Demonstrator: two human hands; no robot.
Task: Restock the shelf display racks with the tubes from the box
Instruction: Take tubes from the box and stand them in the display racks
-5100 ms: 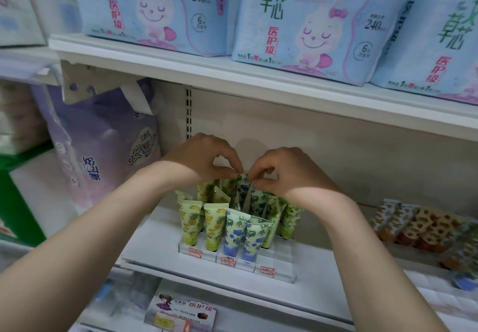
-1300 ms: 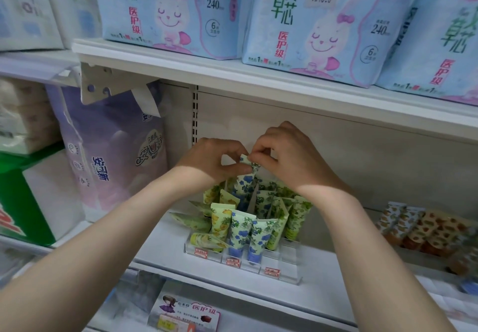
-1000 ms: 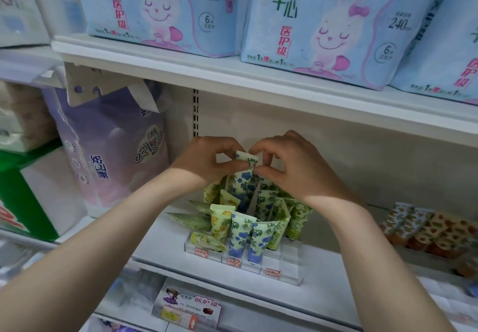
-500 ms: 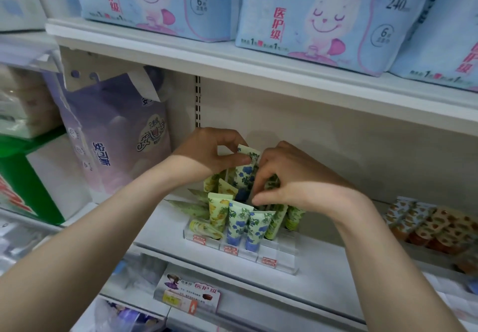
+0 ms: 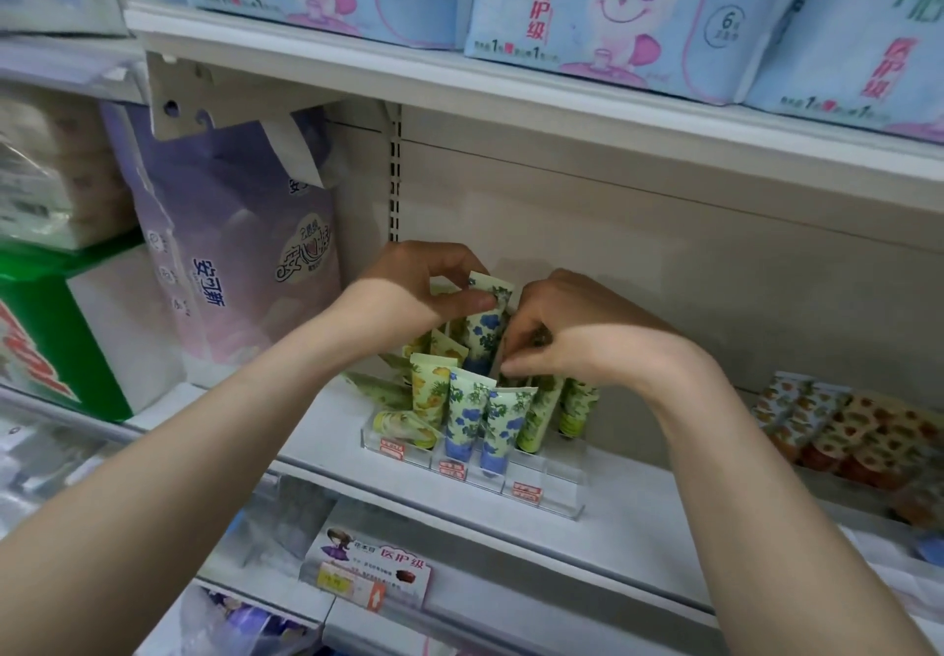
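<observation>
**Left hand pinches a blue-flower tube over the rack; right hand buried in the back row**

- Your left hand pinches the flat top end of a blue-flower tube between thumb and forefinger. The tube is upright, its lower end down among the back tubes of the clear display rack.
- Your right hand sits just beside it, fingers curled down into the green-print tubes at the back. Cannot tell whether it actually grips one.
- Front of the rack: a yellow-flower tube, two blue-flower tubes and green-leaf tubes standing cap-down. One tube lies flat in the left front slot; another lies on the shelf just left of the rack.
- Red price tags on the rack front, writing too small to read.
- Purple pack at left reads "安可新". Blue packs on the shelf above read "医护级", "240" and "6". The shelf-edge card below also reads "医护级".
</observation>
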